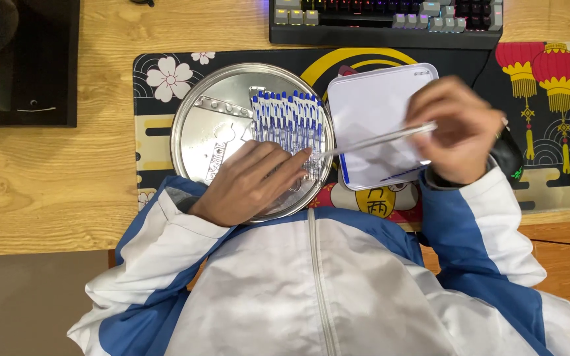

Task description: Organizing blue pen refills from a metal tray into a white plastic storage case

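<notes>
Pens [288,122]: a row already laid on round tray [192,132], centre frame
Right hand [460,128]: grip pinched on one pen [377,140]
Left hand [252,181]: flat, grip slack, holding nothing

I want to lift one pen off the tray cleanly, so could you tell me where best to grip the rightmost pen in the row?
Grip the rightmost pen at its upper, blue-capped end, coming from above and from the right. The row of pens lies side by side on the round metal tray, so only its right flank is free, and the left hand covers the lower ends.
</notes>
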